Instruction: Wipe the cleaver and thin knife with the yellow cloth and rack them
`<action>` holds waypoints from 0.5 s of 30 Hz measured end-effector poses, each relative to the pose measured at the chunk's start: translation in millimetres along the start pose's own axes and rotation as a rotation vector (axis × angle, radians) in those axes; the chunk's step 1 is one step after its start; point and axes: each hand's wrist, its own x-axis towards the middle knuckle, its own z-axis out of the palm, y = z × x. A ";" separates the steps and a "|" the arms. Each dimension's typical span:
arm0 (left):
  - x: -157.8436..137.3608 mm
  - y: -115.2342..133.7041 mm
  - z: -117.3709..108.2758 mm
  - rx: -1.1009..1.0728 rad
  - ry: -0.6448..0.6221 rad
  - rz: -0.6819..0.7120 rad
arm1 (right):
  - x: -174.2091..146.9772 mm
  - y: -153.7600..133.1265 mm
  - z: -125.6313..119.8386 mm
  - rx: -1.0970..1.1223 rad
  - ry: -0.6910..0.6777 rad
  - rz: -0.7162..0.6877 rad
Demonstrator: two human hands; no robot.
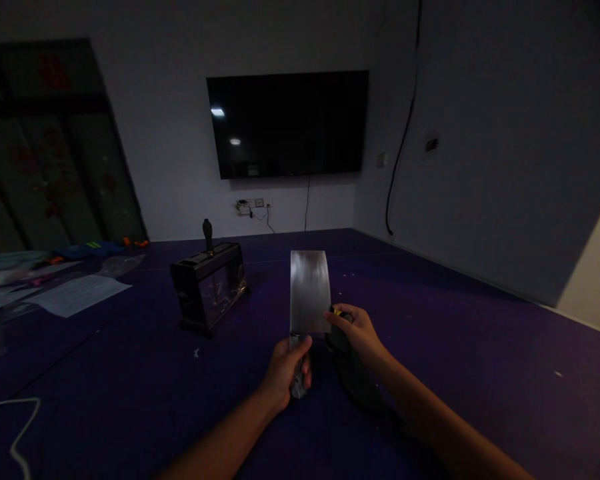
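Observation:
A cleaver with a broad metal blade [308,290] stands upright in front of me, its blade pointing away. My left hand [283,370] is wrapped around its grey handle [299,387], thumb on top. At the blade's lower right edge, my right hand [356,330] is closed around a small black-and-yellow object [337,312], mostly hidden by the fingers. The thumb touches or nearly touches the blade. Below that hand lies a long dark shape; whether it is shadow or a thing, I cannot tell. A black knife block [193,277] stands to the left, with one black handle [207,233] rising from its top.
The purple surface [145,380] carries paper sheets [80,295] and plastic wrapping on the left. A white cable [27,423] lies near the front left. Small white scraps [196,353] are scattered about. A television [290,123] hangs on the back wall; a black cable [400,157] hangs at right.

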 end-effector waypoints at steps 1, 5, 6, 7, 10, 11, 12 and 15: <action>0.6 0.1 -1.1 0.004 0.020 -0.001 | 1.3 1.2 -1.0 -0.020 -0.033 -0.001; 4.2 1.6 -6.9 0.003 0.085 0.009 | 9.4 5.3 -10.4 -0.156 0.038 -0.084; 5.2 2.1 -8.3 0.004 0.091 0.008 | 11.1 5.4 -13.8 -0.224 0.092 -0.159; 6.2 2.5 -9.5 0.006 0.093 0.003 | 12.4 5.0 -17.2 -0.315 0.131 -0.258; 8.4 2.5 -11.8 0.020 0.095 -0.025 | 12.7 2.8 -24.9 -0.692 0.073 -0.577; 8.7 2.1 -11.9 0.028 0.094 -0.035 | 12.0 2.6 -26.1 -0.825 0.020 -0.656; 8.9 1.5 -11.9 0.035 0.091 -0.044 | 11.1 2.8 -26.5 -0.945 -0.030 -0.711; 8.3 -0.7 -10.7 0.060 0.085 -0.059 | 9.8 6.3 -25.4 -1.186 -0.126 -0.776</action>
